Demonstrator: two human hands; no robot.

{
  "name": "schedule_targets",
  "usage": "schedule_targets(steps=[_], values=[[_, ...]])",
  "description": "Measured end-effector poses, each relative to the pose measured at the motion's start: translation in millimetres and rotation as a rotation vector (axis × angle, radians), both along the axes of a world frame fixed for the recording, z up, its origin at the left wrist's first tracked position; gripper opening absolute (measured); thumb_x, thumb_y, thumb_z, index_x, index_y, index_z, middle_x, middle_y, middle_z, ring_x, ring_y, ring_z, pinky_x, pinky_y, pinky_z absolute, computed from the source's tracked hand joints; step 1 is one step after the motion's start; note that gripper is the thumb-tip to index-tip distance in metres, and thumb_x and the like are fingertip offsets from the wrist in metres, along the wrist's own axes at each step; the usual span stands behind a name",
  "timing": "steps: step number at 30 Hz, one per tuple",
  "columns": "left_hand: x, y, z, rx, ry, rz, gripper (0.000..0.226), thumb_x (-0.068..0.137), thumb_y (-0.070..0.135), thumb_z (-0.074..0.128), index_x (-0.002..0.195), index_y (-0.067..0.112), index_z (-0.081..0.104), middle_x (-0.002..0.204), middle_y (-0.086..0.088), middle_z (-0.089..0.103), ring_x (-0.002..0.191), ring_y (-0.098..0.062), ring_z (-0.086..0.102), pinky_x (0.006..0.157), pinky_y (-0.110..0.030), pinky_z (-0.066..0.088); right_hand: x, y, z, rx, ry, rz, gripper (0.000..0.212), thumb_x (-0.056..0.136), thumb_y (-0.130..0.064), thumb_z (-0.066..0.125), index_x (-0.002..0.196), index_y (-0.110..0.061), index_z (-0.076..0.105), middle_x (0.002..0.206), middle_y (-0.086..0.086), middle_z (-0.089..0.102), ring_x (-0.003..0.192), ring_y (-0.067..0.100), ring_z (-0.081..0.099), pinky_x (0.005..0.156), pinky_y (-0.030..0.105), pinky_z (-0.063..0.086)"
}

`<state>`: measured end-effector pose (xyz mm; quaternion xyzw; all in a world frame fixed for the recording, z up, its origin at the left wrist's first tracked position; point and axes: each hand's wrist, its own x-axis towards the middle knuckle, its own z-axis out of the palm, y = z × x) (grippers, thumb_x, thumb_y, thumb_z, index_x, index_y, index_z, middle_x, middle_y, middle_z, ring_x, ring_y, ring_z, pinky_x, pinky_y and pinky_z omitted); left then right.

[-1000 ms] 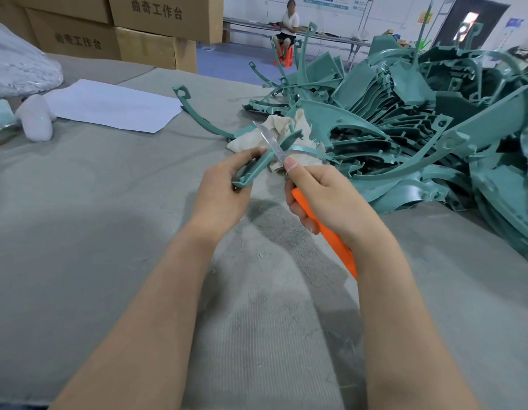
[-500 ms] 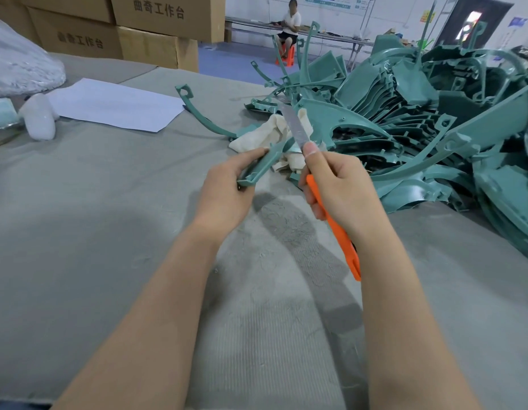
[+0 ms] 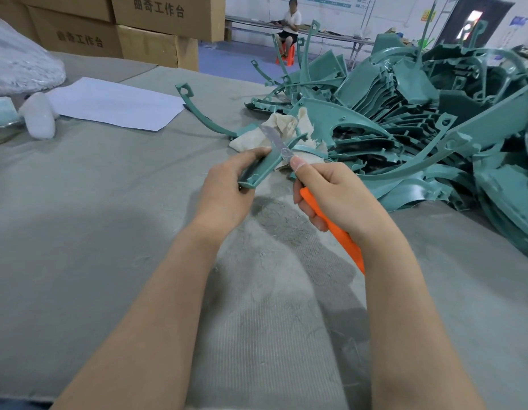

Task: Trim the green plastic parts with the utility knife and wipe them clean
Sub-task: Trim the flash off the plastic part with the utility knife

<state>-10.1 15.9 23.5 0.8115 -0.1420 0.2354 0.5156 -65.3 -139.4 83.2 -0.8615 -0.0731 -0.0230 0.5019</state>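
Gripping the lower end of a green part (image 3: 265, 167) at frame centre, the left hand (image 3: 227, 190) curls round it; the right hand (image 3: 336, 196) clasps the orange knife (image 3: 345, 241), thumb on the blade, which crosses the part. Just behind, a cloth (image 3: 286, 125) lies against the pile (image 3: 434, 128) at upper right on the grey surface (image 3: 79, 217).
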Motion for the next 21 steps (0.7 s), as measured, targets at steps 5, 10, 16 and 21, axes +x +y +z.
schedule_targets(steps=[5,10,16,21], values=[[-4.2,0.2,1.8,0.012,-0.039,-0.021,0.045,0.086,-0.01,0.053,0.12,0.017,0.066,0.103,0.019,0.061,0.094,0.011,0.051,0.082,0.005,0.033,-1.0,-2.7,1.5,0.027,0.027,0.075,0.054,0.101,-0.044,0.043,0.067,-0.004,0.057,0.051,0.011,0.047,0.035,0.017,0.039,0.044,0.024,0.035],[-5.0,-1.2,6.2,0.002,0.109,-0.07,0.052,0.091,-0.011,0.046,0.129,0.023,0.059,0.128,-0.003,0.062,0.115,-0.018,0.058,0.102,-0.034,0.045,-6.0,5.0,1.4,0.042,0.112,0.319,0.051,0.101,-0.041,0.045,0.064,-0.009,0.059,0.047,0.004,0.048,0.034,0.015,0.039,0.042,0.022,0.035],[-5.0,-2.1,6.7,0.023,0.055,0.036,0.038,0.089,-0.01,0.048,0.117,0.008,0.066,0.115,0.004,0.065,0.1,-0.004,0.059,0.082,-0.003,0.038,-3.4,10.4,0.3,0.078,-0.024,0.157,0.049,0.101,-0.04,0.046,0.067,-0.006,0.058,0.048,0.003,0.047,0.037,0.013,0.041,0.042,0.024,0.036],[-3.7,-1.2,5.8,0.021,0.024,0.003,0.05,0.086,-0.012,0.05,0.124,0.018,0.064,0.118,0.001,0.067,0.106,-0.005,0.056,0.09,-0.005,0.035,3.8,1.8,-3.1,0.034,-0.204,-0.076,0.051,0.101,-0.04,0.047,0.065,-0.004,0.055,0.047,0.002,0.048,0.036,0.012,0.042,0.041,0.018,0.038]])
